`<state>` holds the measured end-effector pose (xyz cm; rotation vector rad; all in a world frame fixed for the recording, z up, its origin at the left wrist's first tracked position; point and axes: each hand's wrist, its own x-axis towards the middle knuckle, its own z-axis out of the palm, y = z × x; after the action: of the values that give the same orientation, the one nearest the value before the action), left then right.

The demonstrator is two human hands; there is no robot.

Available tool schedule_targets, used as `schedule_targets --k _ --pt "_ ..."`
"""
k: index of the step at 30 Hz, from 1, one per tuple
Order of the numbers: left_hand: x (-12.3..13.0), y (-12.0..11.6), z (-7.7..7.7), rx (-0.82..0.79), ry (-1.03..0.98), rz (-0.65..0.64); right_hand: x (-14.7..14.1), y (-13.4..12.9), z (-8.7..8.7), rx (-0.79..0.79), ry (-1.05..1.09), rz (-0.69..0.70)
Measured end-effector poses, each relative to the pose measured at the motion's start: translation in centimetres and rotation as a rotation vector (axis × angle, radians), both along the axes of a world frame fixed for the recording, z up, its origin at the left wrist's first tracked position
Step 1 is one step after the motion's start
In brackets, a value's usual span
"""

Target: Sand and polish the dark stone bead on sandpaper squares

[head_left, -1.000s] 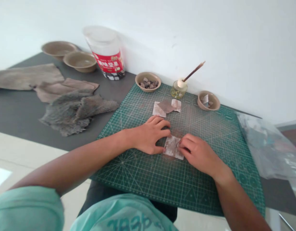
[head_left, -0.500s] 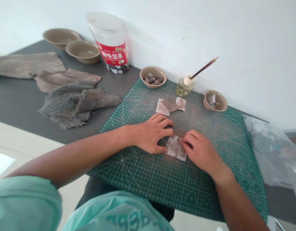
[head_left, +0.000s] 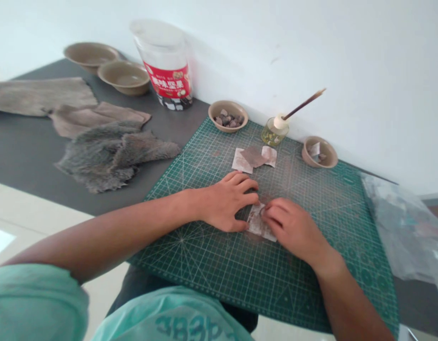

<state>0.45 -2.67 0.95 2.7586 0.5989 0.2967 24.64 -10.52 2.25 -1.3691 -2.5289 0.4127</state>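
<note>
Far left, on the dark desk (head_left: 30,158): long beige-gray cloth (head_left: 34,97), then tan cloth (head_left: 98,118), then shaggy gray cloth (head_left: 98,156), partly overlapping. Behind them, a larger brown bowl (head_left: 91,54) and a smaller brown bowl (head_left: 123,78), close together. Next, clear jar (head_left: 165,66) with red label, by the wall.

Then green cutting mat (head_left: 205,265), gridded. At its back edge, stone bowl (head_left: 228,116) with small gray stones in it.

Left hand (head_left: 228,201) palm down over the mat; grip loose, fingers spread, thumb and index tips at the left side of the stained pale sheet (head_left: 258,222). Sheet lies flat on the mat, between the hands. Behind it, three overlapping paper pieces (head_left: 253,156), the middle one darker. Behind those, glass bottle (head_left: 274,132), white top, brush (head_left: 304,104) slanting up right.

Right hand (head_left: 293,227): fingertips bunched on the sheet's right part. Can't tell whether that grip has something small in it; fingers hide it.

Far right: small bowl (head_left: 319,154) with scraps, then clear plastic bag (head_left: 404,227) beside the mat.
</note>
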Motion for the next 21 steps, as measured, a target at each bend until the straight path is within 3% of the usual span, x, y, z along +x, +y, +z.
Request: schedule_targets --k 2,4,6,9,14,18,21 --pt "-0.02 0.01 -0.05 0.004 -0.005 0.004 0.15 0.01 0.01 0.020 -0.021 -0.053" --pt "-0.02 0.03 -0.10 0.001 -0.006 -0.003 0.22 -0.03 -0.06 -0.060 -0.020 0.079" --pt "-0.01 0.04 -0.13 -0.003 -0.007 -0.010 0.25 -0.03 -0.22 -0.064 -0.004 0.127" --pt "0.02 0.03 -0.16 0.000 -0.018 0.002 0.43 0.15 -0.36 0.015 -0.009 -0.015" --pt "0.02 0.01 -0.32 0.002 -0.019 0.001 0.46 0.22 -0.12 -0.102 0.008 0.128" --pt "0.03 -0.02 -0.40 0.009 -0.019 0.010 0.48 0.32 0.11 -0.047 -0.018 0.008" --pt "0.04 -0.03 -0.37 0.008 -0.013 0.002 0.51 0.32 0.08 -0.148 -0.008 0.142"
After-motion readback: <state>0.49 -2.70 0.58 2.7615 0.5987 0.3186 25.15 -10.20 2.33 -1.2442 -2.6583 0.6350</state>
